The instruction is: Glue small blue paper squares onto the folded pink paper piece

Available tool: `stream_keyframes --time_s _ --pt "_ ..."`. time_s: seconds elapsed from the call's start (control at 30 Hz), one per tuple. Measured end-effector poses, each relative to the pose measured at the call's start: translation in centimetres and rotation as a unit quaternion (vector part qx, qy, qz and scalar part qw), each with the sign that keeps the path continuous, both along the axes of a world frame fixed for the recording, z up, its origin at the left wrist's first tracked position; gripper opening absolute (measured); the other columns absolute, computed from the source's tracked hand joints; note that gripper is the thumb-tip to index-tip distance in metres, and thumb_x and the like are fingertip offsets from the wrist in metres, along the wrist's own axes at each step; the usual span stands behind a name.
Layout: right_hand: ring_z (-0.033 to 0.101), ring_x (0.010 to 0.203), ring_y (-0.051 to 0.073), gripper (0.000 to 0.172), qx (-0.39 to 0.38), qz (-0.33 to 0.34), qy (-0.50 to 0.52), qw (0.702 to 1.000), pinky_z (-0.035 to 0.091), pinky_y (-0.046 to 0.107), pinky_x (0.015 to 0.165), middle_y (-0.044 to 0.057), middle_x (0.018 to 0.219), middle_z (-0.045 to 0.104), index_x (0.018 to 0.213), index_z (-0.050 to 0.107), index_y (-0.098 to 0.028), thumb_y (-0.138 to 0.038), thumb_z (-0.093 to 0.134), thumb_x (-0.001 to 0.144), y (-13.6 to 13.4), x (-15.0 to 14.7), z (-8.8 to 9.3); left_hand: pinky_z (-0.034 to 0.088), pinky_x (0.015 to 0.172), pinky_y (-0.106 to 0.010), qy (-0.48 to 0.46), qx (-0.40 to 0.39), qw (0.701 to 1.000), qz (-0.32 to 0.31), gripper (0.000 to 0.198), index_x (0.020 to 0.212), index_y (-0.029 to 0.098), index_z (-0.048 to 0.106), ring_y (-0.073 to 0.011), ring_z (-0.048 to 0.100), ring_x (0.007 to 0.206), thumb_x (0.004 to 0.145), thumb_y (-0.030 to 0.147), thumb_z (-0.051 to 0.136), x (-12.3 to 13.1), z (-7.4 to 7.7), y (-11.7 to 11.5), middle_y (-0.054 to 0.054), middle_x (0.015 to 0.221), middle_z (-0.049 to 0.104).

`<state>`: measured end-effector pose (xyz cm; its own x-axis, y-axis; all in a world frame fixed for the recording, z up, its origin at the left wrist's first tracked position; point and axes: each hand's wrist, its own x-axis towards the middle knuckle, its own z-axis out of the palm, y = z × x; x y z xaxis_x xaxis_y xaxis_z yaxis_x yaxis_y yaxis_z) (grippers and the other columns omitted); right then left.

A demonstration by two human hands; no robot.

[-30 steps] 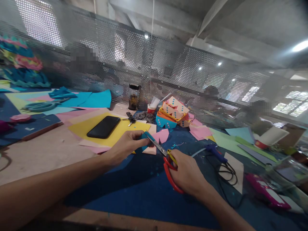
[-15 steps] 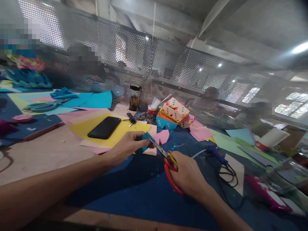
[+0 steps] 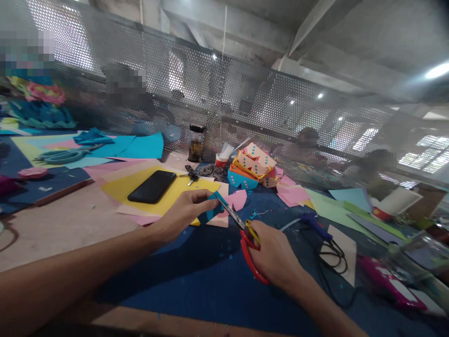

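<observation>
On the left of the frame, teal scissors [image 3: 61, 156] lie on coloured sheets [image 3: 140, 146]; closer to centre, a black phone [image 3: 151, 186] rests on yellow paper [image 3: 184, 188]. Mid-frame, the left hand [image 3: 197, 206] pinches a blue paper piece [image 3: 214, 211] between thumb and fingers — the blades of the red-handled scissors [image 3: 237, 219] reach its edge. Right of centre, the right hand [image 3: 275, 252] has its fingers curled around their handles. Farther right lies a blue glue gun [image 3: 316, 225].

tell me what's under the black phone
A yellow sheet lies under the black phone, with pink paper showing past the sheet's edges. The phone hides whatever lies directly beneath it.
</observation>
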<state>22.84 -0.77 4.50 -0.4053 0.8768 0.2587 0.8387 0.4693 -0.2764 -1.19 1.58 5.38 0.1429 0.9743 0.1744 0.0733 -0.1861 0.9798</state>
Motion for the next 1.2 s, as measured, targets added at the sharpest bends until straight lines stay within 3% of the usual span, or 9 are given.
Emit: stream_keyframes --time_s 0.5,1.2 --pt "0.042 0.059 0.013 0.012 -0.013 0.000 -0.007 1.000 0.019 0.026 0.057 -0.002 0.067 0.055 0.074 0.047 -0.021 -0.022 0.054 0.083 0.11 0.14 -0.37 0.038 0.059 -0.025 -0.005 -0.004 1.000 0.003 0.026 0.084 0.016 0.072 -0.0142 0.057 0.069 0.082 0.042 0.068 0.05 -0.10 -0.10 -0.002 0.078 0.069" --pt "0.050 0.062 0.014 0.012 0.005 0.001 -0.036 0.999 0.020 0.026 0.058 -0.001 0.069 0.059 0.073 0.049 -0.020 -0.020 0.055 0.083 0.39 0.23 -0.70 0.038 0.056 -0.024 -0.001 -0.014 1.000 0.007 0.029 0.086 0.016 0.074 -0.0158 0.059 0.068 0.080 0.043 0.069 0.09 -0.09 0.00 -0.006 0.082 0.073"
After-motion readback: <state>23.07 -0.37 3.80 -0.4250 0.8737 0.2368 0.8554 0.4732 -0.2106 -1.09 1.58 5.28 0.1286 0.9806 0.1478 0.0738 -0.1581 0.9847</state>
